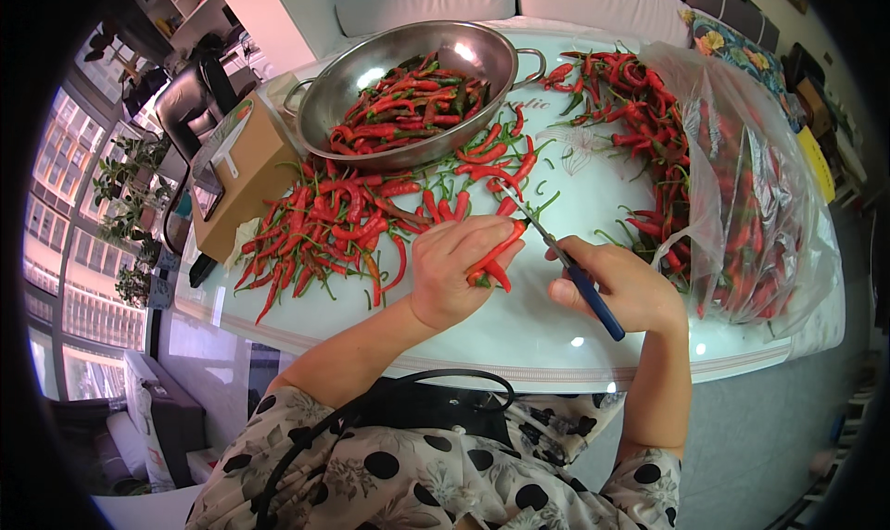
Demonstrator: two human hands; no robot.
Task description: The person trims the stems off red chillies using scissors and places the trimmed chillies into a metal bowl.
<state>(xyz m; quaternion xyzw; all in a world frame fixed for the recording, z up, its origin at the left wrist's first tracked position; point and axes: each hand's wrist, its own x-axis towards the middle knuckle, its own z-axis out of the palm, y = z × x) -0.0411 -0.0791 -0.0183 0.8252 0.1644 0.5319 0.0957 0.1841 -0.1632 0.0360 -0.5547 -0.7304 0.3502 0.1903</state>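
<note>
My left hand (452, 269) is closed around a few red chili peppers (497, 255), their tips and stem ends sticking out past the fingers. In my right hand (619, 280) is a pair of scissors (591, 297) with dark blue handles. The blades (528, 217) reach toward the green stem of a held pepper; whether they touch it I cannot tell. Just beyond my hands, more red chilies (480, 172) and cut green stem bits (549, 163) lie on the glass tabletop (556, 335). A large heap of chilies (334, 224) spreads to the left of my left hand.
A two-handled steel basin (410, 158) full of chilies stands at the back. On the right, a clear plastic bag (751, 217) of chilies lies open beside spilled chilies (646, 106). A cardboard box (257, 175) with a phone (207, 191) against it stands at the left edge.
</note>
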